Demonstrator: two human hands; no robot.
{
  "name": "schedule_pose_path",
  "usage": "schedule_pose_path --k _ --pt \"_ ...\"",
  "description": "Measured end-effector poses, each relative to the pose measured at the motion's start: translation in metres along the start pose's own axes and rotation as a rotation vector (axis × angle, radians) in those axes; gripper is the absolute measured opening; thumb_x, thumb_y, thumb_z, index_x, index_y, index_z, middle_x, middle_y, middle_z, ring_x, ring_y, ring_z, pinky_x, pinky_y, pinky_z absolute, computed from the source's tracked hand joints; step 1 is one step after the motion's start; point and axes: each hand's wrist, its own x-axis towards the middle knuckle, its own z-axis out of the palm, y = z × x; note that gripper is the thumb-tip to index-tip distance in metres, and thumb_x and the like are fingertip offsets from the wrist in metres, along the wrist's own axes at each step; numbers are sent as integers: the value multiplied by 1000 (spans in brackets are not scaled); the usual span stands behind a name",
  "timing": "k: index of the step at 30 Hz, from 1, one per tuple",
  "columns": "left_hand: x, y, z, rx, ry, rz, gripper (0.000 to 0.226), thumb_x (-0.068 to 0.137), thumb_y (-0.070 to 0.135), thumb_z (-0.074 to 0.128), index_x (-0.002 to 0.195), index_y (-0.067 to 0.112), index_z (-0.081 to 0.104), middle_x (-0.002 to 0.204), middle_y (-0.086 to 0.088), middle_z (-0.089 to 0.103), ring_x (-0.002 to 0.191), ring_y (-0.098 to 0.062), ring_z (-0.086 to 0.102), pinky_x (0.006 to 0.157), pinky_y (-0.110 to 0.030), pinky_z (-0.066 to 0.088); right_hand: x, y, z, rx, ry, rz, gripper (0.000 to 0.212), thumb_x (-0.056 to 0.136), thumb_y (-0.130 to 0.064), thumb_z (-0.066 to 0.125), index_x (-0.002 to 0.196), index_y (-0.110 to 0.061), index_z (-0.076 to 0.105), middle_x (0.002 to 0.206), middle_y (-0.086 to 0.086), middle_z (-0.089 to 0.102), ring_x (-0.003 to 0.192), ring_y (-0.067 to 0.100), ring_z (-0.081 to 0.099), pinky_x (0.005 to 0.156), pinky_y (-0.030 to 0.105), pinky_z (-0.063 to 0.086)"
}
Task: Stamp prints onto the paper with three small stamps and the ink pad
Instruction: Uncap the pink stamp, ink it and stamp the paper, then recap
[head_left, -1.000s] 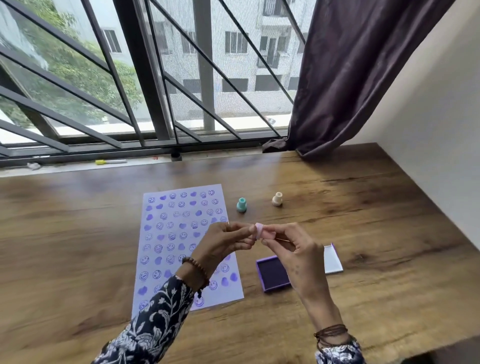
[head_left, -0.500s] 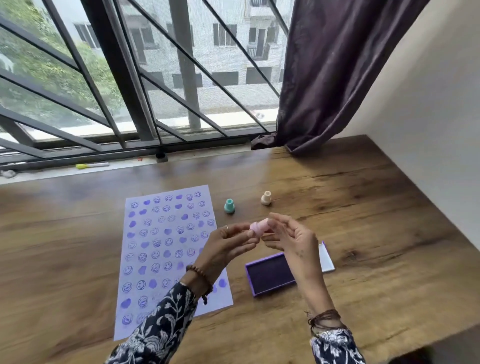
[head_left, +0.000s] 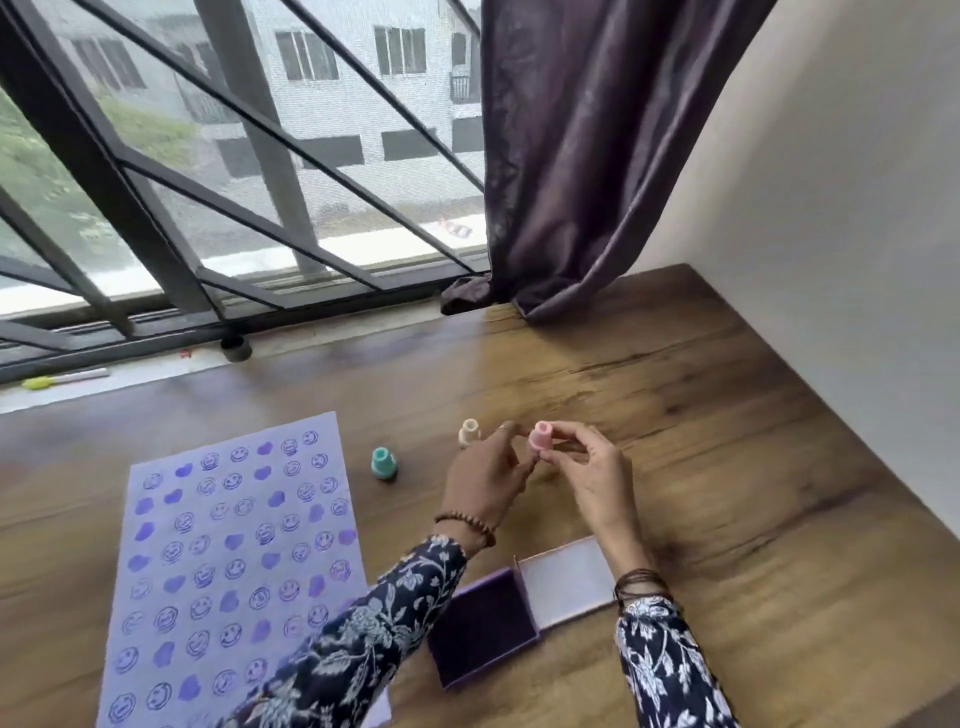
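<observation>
A: Where's the stamp in play?
B: Centre of frame, just right of middle; pink stamp (head_left: 541, 439) upright, pinched by the right hand (head_left: 587, 478) at its narrow neck; left hand (head_left: 488, 480) close beside it, fingertips near the base; touching or not, can't tell.
A: Handling?
B: Looks like small moulded plastic, so light and stiff I'd guess; probably a bit slick; take it at the waist under the cap, print face kept down; inked face likely smears if fingers brush it.
A: Counts?
B: Three stamps; pink in hand, teal stamp (head_left: 384, 464) standing left of the hands, cream stamp (head_left: 468, 433) just behind the left hand's fingers; one ink pad (head_left: 480, 626) lower centre, lid (head_left: 566, 577) flipped open to its right; one paper (head_left: 234, 561) lower left, lavender, nearly full of smiley and heart prints.
A: Paper handling?
B: Thin, floppy sheet lying flat on the table (head_left: 727, 467); would likely slide under a stamp unless held; sleeve overlaps its lower corner.
</observation>
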Motion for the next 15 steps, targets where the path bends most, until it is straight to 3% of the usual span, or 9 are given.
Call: schedule_pose_path --k 6,12,15 --pt "50 6 31 190 -8 -62 25 90 27 45 106 9 51 102 -19 67 95 -35 62 80 -44 51 51 26 -4 -148 20 -14 26 73 -7 71 95 -23 69 97 1 72 86 13 66 81 34 54" --pt "42 4 33 136 16 -72 27 89 26 46 111 10 49 102 -18 67 95 -36 61 78 -45 52 48 30 3 -207 86 5 34 70 -2 73 101 -13 68 98 6 69 77 15 62 77 32 53" --pt "14 -4 18 66 84 -77 13 87 29 53 90 16 56 80 -9 70 75 -27 65 67 -38 53 28 25 10 -153 251 9 25 71 -7 74 92 -18 66 88 -3 62 69 5 57 69 26 50"
